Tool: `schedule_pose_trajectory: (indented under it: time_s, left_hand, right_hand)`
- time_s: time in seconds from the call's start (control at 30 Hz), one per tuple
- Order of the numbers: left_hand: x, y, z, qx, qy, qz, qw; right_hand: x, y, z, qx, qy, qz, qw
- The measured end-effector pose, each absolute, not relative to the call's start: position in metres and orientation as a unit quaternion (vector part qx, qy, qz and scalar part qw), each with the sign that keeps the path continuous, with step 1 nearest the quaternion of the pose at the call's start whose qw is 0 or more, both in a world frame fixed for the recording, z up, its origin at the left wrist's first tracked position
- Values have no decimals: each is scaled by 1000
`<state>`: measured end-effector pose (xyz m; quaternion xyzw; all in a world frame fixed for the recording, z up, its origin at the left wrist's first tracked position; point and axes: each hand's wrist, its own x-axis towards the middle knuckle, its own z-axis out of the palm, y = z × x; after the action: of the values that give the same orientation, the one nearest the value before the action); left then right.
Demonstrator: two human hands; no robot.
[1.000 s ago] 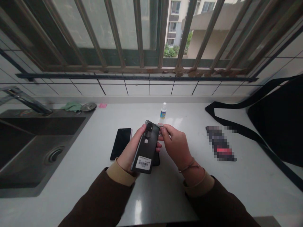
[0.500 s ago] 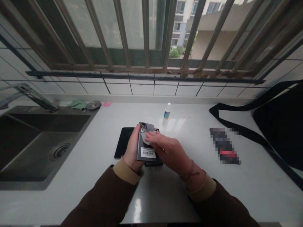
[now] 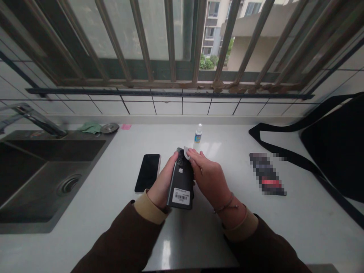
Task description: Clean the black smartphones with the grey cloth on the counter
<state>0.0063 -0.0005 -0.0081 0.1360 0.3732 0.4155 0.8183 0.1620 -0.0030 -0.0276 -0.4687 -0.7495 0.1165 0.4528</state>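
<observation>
My left hand (image 3: 162, 182) grips a dark smartphone (image 3: 181, 193) upright, its back facing me. That back carries a white barcode sticker and a black camera bump near the top. My right hand (image 3: 209, 176) is at the phone's upper edge, pinching a small white wipe (image 3: 186, 152) against it. A second black smartphone (image 3: 148, 173) lies on the white counter (image 3: 227, 242) to the left of my hands, close to my left wrist. A dark item appears partly hidden behind the held phone's lower edge.
A small white-capped bottle (image 3: 198, 134) stands behind my hands. A steel sink (image 3: 57, 149) and faucet (image 3: 36, 119) are at left, with a green cloth (image 3: 91, 128) nearby. A pixelated packet (image 3: 267, 174) and black bag (image 3: 332, 148) are at right. Barred window above.
My right hand has moved from across the phone's back up to its top edge, with the wipe. The held phone has turned more upright and shifted slightly down.
</observation>
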Motion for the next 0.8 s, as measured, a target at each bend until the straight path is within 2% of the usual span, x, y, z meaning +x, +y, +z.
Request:
schedule_pose_trajectory:
  time_s: [0.1, 0.27, 0.43, 0.53, 0.8]
  left_hand:
    - [10, -6, -10, 152, 384, 359, 837]
    - [17, -1, -11, 110, 305, 469, 822]
    - [4, 10, -14, 84, 374, 532, 755]
    - [-3, 13, -13, 75, 379, 553, 738]
    - [8, 3, -9, 135, 314, 480, 808]
  right_hand:
    - [162, -5, -25, -477, -722, 130, 485]
    - [155, -10, -22, -392, -776, 178, 461]
    - [152, -17, -18, -281, -823, 257, 422]
    - [152, -19, -16, -245, -837, 257, 416]
    - [159, -7, -23, -413, -795, 122, 426]
